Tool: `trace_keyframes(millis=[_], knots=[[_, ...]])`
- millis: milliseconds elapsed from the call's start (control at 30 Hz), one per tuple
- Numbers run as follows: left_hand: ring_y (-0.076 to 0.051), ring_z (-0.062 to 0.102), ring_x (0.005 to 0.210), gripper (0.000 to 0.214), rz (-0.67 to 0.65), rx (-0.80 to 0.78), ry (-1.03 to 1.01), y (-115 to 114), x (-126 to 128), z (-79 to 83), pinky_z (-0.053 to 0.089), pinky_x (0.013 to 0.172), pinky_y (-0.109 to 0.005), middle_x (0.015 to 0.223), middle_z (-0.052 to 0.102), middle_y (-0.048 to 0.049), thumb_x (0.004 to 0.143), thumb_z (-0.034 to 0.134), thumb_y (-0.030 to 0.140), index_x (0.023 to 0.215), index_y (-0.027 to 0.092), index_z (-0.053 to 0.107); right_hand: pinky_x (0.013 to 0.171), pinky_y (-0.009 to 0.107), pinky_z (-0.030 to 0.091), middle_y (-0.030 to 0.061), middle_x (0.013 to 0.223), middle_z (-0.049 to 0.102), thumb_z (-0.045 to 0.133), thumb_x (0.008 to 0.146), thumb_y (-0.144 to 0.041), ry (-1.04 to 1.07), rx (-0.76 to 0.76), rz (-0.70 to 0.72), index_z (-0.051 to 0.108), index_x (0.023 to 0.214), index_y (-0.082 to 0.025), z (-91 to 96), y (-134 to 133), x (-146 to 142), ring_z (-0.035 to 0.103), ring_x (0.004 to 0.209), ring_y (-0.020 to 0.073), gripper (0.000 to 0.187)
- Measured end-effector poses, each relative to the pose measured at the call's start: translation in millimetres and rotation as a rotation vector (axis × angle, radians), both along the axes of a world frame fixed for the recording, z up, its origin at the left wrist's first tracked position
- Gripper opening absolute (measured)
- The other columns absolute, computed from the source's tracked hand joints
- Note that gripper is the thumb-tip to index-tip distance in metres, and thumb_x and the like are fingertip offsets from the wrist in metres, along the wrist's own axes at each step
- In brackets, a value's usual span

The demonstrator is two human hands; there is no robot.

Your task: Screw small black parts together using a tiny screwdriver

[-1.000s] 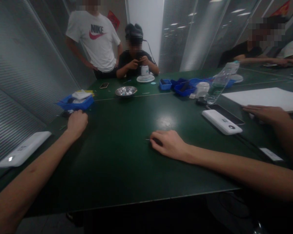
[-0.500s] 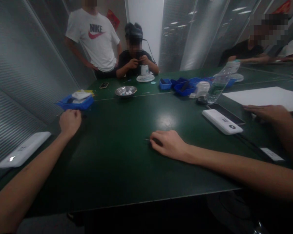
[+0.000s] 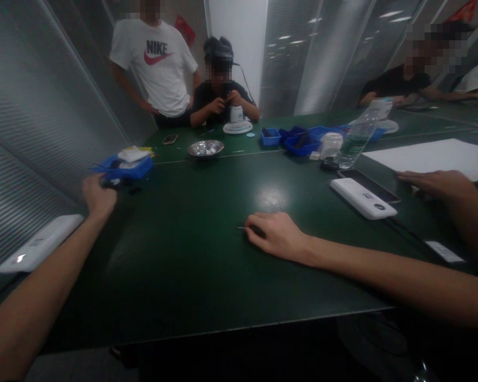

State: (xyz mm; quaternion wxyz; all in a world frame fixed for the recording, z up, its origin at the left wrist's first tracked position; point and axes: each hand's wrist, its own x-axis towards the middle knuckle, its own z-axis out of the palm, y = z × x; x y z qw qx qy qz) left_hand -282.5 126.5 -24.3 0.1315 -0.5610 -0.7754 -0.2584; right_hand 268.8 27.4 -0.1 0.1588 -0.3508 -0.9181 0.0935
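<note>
My right hand (image 3: 274, 234) rests on the green table (image 3: 191, 276). Its fingertips pinch a thin metal pin (image 3: 241, 228), whose tip points left. My left hand (image 3: 99, 195) is at the far left, just in front of a blue plastic tray (image 3: 133, 172). Its fingers are curled, and their tips face away, so what they hold is hidden. White packets (image 3: 132, 155) lie in that tray. A small dark piece (image 3: 135, 190) is on the table right of my left hand.
White power banks lie at left (image 3: 42, 244) and right (image 3: 362, 199), the right one beside a phone (image 3: 368, 185). Further back stand a metal bowl (image 3: 206, 149), a plastic bottle (image 3: 356, 140) and blue bins (image 3: 270, 137). A co-worker's hand (image 3: 442, 183) rests at right.
My left hand has moved left and slightly away from me, uncovering the small dark piece on the table. My right hand stays in place with the pin.
</note>
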Motion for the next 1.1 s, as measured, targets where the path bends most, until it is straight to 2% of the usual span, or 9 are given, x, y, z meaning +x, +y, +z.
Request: trace_keyframes(millis=[67, 167, 267, 367, 467, 633, 733, 867, 1100], knots=[[-0.031, 0.055, 0.120, 0.048, 0.010, 0.021, 0.037, 3.3, 10.2, -0.9, 0.040, 0.107, -0.043, 0.129, 0.062, -0.0184, 0.094, 0.048, 0.027, 0.136, 0.007, 0.060, 0.060, 0.025, 0.036, 0.0043, 0.092, 0.070, 0.048, 0.102, -0.033, 0.002, 0.000, 0.000, 0.067, 0.106, -0.018, -0.4, 0.3, 0.0, 0.057, 0.068, 0.0124, 0.025], [-0.029, 0.062, 0.106, 0.043, -0.072, -0.093, 0.065, 8.0, 22.2, -2.5, 0.047, 0.096, -0.039, 0.118, 0.069, -0.0142, 0.094, 0.056, 0.043, 0.120, 0.013, 0.072, 0.061, 0.025, 0.037, 0.0044, 0.092, 0.070, 0.048, 0.102, -0.033, 0.010, 0.001, 0.003, 0.067, 0.106, -0.017, -1.4, 0.7, 0.1, 0.057, 0.068, 0.0123, 0.025], [-0.026, 0.064, 0.099, 0.036, -0.137, -0.163, 0.053, 9.2, 31.4, -2.2, 0.048, 0.092, -0.035, 0.112, 0.072, -0.0117, 0.093, 0.060, 0.039, 0.113, 0.013, 0.075, 0.060, 0.026, 0.036, 0.0045, 0.093, 0.070, 0.048, 0.102, -0.033, 0.008, 0.014, 0.001, 0.067, 0.106, -0.017, -2.3, 1.0, 0.3, 0.057, 0.068, 0.0123, 0.025], [-0.023, 0.065, 0.097, 0.036, -0.312, -0.178, -0.017, 6.4, 53.0, 1.7, 0.047, 0.092, -0.033, 0.110, 0.073, -0.0086, 0.094, 0.060, 0.041, 0.113, 0.013, 0.074, 0.060, 0.026, 0.034, 0.0038, 0.092, 0.070, 0.048, 0.101, -0.033, -0.004, 0.028, -0.001, 0.066, 0.103, -0.017, -3.2, 1.5, 0.3, 0.056, 0.067, 0.0122, 0.024], [-0.023, 0.065, 0.098, 0.039, -0.574, -0.208, -0.117, -4.2, 104.4, 7.8, 0.049, 0.089, -0.033, 0.112, 0.072, -0.0079, 0.092, 0.063, 0.049, 0.112, 0.016, 0.074, 0.060, 0.026, 0.034, 0.0035, 0.092, 0.070, 0.049, 0.101, -0.032, 0.002, 0.026, 0.000, 0.066, 0.102, -0.018, -4.4, 1.6, 0.3, 0.057, 0.068, 0.0125, 0.023], [-0.019, 0.063, 0.090, 0.033, -1.045, -0.306, -0.247, -49.5, 225.9, 14.5, 0.050, 0.078, -0.031, 0.109, 0.069, -0.0081, 0.096, 0.061, 0.044, 0.115, 0.019, 0.072, 0.061, 0.026, 0.035, 0.0032, 0.094, 0.070, 0.048, 0.101, -0.033, 0.043, 0.036, -0.005, 0.066, 0.105, -0.019, -5.4, -0.4, 0.7, 0.058, 0.070, 0.0128, 0.023], [-0.018, 0.062, 0.091, 0.032, -1.189, -0.348, -0.302, -80.5, 271.6, 16.3, 0.049, 0.078, -0.029, 0.107, 0.068, -0.0066, 0.096, 0.065, 0.038, 0.122, 0.019, 0.068, 0.062, 0.026, 0.036, 0.0033, 0.093, 0.069, 0.048, 0.101, -0.033, 0.059, 0.032, 0.020, 0.066, 0.105, -0.018, -4.4, -1.9, 0.9, 0.058, 0.070, 0.0126, 0.023], [-0.018, 0.062, 0.092, 0.033, -1.241, -0.385, -0.315, -102.0, 286.8, 19.6, 0.049, 0.077, -0.029, 0.106, 0.067, -0.0063, 0.094, 0.068, 0.033, 0.124, 0.019, 0.065, 0.060, 0.025, 0.034, 0.0029, 0.091, 0.068, 0.049, 0.100, -0.032, 0.061, 0.024, 0.051, 0.066, 0.104, -0.018, -3.3, -2.6, 0.5, 0.057, 0.068, 0.0118, 0.022], [-0.017, 0.062, 0.092, 0.016, -1.277, -0.392, -0.312, -104.0, 287.1, 22.1, 0.048, 0.081, -0.028, 0.104, 0.066, -0.0056, 0.095, 0.067, 0.027, 0.108, 0.017, 0.069, 0.058, 0.026, 0.031, 0.0023, 0.086, 0.067, 0.052, 0.097, -0.030, 0.063, 0.051, 0.068, 0.067, 0.097, -0.018, -2.8, -3.2, -0.2, 0.054, 0.065, 0.0109, 0.020]])
